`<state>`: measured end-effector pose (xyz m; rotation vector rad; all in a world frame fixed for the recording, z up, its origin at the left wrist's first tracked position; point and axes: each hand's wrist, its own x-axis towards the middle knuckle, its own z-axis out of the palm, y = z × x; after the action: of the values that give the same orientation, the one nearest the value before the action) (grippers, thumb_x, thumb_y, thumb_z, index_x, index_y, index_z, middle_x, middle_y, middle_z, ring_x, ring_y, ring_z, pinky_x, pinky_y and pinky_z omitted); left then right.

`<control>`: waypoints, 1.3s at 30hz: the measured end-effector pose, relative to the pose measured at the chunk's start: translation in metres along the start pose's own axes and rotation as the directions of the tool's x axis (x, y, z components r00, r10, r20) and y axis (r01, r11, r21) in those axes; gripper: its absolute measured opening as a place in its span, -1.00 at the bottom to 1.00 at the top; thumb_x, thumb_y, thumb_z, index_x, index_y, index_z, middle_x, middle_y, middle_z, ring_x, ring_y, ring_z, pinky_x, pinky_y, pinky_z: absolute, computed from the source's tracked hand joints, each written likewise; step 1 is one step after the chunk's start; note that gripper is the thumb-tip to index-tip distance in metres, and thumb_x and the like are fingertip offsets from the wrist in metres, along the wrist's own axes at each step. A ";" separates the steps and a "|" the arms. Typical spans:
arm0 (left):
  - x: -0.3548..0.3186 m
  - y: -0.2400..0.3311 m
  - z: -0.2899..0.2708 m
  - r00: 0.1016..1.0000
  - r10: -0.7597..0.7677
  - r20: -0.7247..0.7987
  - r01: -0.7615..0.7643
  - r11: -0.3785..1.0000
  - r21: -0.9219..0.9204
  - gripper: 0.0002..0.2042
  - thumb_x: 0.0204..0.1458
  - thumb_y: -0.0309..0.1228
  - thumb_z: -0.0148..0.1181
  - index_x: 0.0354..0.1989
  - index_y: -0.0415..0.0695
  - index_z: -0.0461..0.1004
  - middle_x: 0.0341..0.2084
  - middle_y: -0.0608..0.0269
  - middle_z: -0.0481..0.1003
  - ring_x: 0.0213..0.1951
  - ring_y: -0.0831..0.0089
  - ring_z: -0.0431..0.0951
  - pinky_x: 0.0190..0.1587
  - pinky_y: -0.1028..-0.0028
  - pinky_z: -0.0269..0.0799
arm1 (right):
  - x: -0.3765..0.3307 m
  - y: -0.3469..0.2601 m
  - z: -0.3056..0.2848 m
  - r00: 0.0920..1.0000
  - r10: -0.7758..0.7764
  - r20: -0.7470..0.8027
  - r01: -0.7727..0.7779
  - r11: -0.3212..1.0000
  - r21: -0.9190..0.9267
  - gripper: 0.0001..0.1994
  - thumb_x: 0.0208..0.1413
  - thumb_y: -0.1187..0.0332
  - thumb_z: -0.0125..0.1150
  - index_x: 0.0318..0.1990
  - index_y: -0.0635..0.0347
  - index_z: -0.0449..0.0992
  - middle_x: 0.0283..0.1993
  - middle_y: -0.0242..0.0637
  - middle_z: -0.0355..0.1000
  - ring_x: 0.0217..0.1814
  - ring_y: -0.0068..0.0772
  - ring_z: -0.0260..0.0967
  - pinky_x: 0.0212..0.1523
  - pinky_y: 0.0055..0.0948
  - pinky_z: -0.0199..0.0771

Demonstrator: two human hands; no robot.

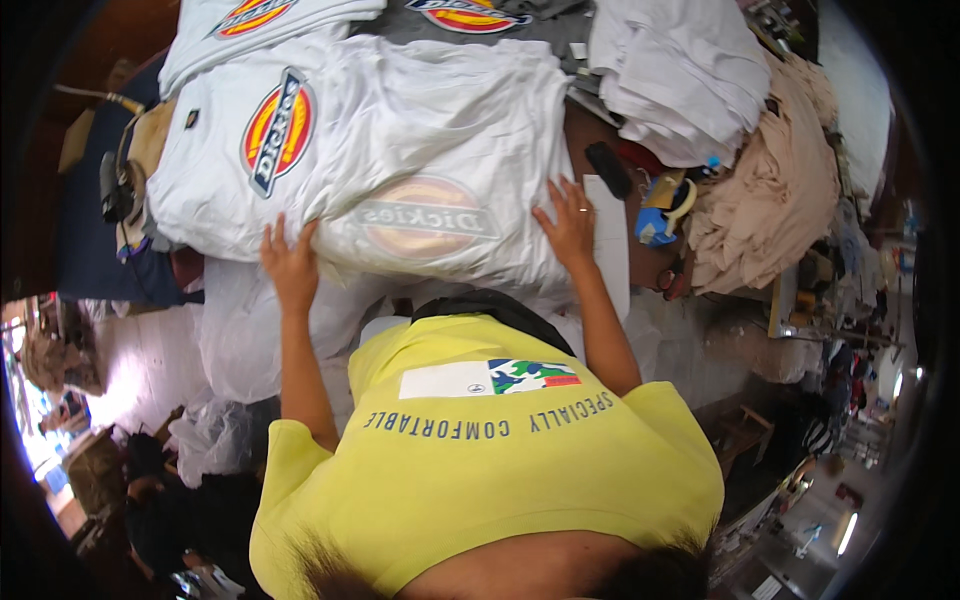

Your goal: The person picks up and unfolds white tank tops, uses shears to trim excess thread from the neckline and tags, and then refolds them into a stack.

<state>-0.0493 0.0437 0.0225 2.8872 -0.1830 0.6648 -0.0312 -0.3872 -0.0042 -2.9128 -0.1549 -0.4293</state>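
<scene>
- The left hand (290, 262) is lying flat with fingers spread on the near left edge of a white T-shirt (430, 170), pressing on the cloth rather than gripping it.
- The right hand (570, 222) is resting open on the near right edge of the same shirt, fingers splayed and pointing away from the person; a ring is showing on one finger.
- The two hands are sitting well apart, one at each side of the shirt's folded-over part.
- The white T-shirt is lying spread on the counter (600, 150) straight ahead of the person, with a round red, yellow and blue logo (278, 130) facing up at its left and a fainter one showing through the cloth between the hands.
- More logo shirts (250, 20) are lying beyond it at the far edge.
- A stack of plain white garments (680, 70) is sitting to the far right, with a heap of beige cloth (780, 190) just beside it.
- A blue and yellow tape dispenser (662, 210) is lying near the right hand, next to the beige heap.
- Clear plastic bags (240, 340) are hanging below the counter's near edge, under the left forearm.
</scene>
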 end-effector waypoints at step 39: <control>0.149 -0.104 -0.269 0.765 0.642 -0.059 -0.552 0.606 -0.573 -0.74 -0.36 -0.56 0.31 -0.42 -0.24 0.42 -0.51 0.18 0.46 -0.43 0.31 0.48 -0.36 0.49 0.33 | 0.016 -0.034 -0.348 0.765 0.592 -0.255 -0.005 0.400 0.916 -0.58 0.02 0.43 0.14 0.04 0.31 0.23 -0.20 -0.32 0.37 -0.36 -0.71 0.30 -0.53 -0.79 0.28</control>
<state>-0.0137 0.1861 0.3121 2.2414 -1.2077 0.3649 -0.1156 -0.4242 0.3331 -1.5896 0.2261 -0.8037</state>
